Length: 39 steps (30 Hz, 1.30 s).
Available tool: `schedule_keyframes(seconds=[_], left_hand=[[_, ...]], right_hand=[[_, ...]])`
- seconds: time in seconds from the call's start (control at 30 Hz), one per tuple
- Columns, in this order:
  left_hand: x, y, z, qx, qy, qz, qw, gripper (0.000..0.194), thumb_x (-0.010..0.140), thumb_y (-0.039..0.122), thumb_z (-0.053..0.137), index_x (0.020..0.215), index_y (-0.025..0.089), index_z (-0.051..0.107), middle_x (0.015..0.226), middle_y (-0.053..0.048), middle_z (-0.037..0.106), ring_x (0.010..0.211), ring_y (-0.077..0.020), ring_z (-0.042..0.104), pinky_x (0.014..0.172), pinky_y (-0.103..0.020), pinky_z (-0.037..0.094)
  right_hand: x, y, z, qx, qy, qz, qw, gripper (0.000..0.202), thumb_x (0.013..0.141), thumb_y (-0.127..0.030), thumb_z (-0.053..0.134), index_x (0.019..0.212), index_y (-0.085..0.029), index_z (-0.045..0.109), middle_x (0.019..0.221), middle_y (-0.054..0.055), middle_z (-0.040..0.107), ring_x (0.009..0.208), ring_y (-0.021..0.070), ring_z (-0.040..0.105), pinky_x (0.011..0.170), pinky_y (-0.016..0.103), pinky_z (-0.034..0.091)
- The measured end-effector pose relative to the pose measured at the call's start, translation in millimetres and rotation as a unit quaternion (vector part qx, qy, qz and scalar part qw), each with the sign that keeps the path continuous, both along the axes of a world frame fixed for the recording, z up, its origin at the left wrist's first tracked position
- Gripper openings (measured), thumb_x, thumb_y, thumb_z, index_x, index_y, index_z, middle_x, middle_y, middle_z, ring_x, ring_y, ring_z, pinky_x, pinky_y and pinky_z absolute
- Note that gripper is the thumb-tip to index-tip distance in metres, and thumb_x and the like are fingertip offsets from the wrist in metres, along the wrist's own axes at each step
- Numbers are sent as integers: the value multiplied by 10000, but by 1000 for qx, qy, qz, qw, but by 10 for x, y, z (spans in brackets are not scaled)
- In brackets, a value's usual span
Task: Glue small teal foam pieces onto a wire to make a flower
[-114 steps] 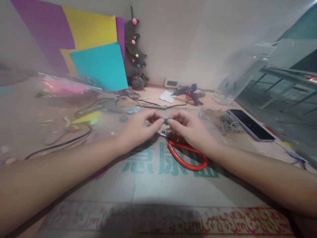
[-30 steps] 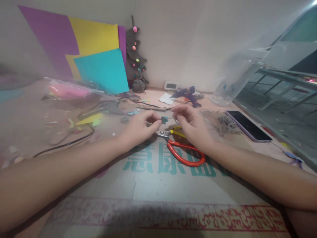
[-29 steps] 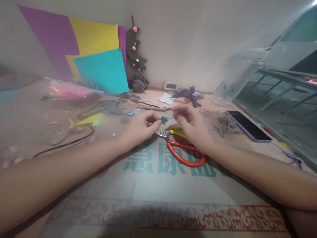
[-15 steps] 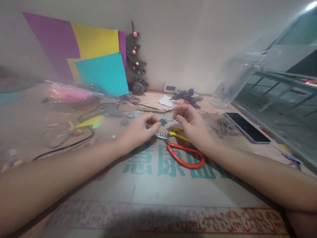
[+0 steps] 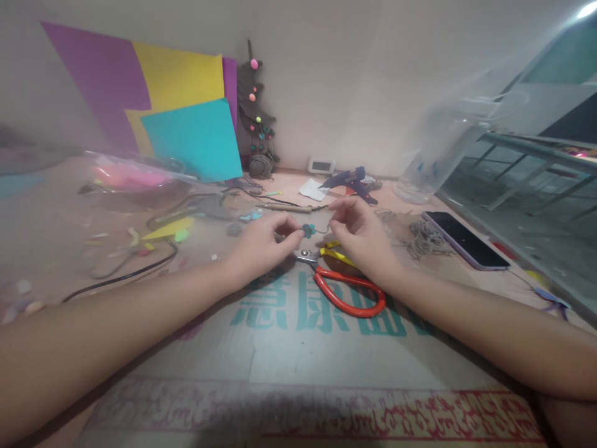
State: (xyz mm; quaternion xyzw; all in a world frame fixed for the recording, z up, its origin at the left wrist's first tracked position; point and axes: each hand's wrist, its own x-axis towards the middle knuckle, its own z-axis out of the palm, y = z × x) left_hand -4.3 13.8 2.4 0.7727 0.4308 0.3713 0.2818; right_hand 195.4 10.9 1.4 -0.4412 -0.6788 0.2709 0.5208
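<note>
My left hand (image 5: 275,239) pinches a small teal flower-shaped piece (image 5: 308,231) between thumb and forefinger. A thin grey string (image 5: 321,232) runs from this piece to the right and bends up at its end. Just past that end is my right hand (image 5: 357,233), its thumb and forefinger apart and nothing visible between them. Scissors (image 5: 349,292) with a red and a yellow handle loop lie below both hands. My left hand hides the blade tips, and my right hand covers part of the yellow loop.
Behind stand a glue gun (image 5: 349,182), a small white display device (image 5: 321,165) and a dark tree decoration (image 5: 256,118) with coloured balls. On the right lie a bundle of grey string (image 5: 426,239) and a phone (image 5: 466,241). A black cable (image 5: 125,274) crosses the left side.
My right hand has moved slightly to the right and its fingers have come off the string, which now curves instead of being straight. My left hand stays in place with the teal piece.
</note>
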Motion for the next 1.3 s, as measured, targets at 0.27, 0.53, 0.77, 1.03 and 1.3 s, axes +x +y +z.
schedule_keyframes(seconds=[0.27,0.53,0.77,1.03,1.3], left_hand=[[9,7,-8,3,3,-2,1000,142,860,290,566,771,186,606,774,-22,695,753,-181,654,671,-289,500],[-3,26,-22,20,11,-8,1000,149,874,292,553,804,179,620,805,-19,697,769,-182,654,697,-296,489],[-5,38,-54,63,20,-13,998,154,878,288,558,806,176,636,815,-16,694,802,-181,647,728,-294,473],[-10,35,-40,80,26,-22,996,145,874,265,566,784,172,632,776,-4,678,762,-164,627,706,-279,450],[-9,49,-48,113,37,-34,992,156,884,260,572,769,171,626,761,2,668,753,-158,612,711,-275,435]], right_hand=[[5,-10,-5,33,-26,14,999,197,783,-55,521,874,-227,492,812,-21,434,746,137,457,710,294,397],[-13,-31,45,-20,-91,44,995,199,937,-322,527,1014,-175,637,998,52,642,919,177,586,837,323,450],[-5,-28,58,-13,-124,77,989,182,920,-314,556,835,-179,644,911,41,677,888,177,627,812,302,468],[-6,-10,37,-14,-132,75,988,152,899,-290,573,826,-175,640,864,23,668,869,163,623,820,286,460],[-26,-43,70,-25,-136,76,987,132,883,-279,577,815,-177,625,825,8,655,816,147,614,776,267,460]])
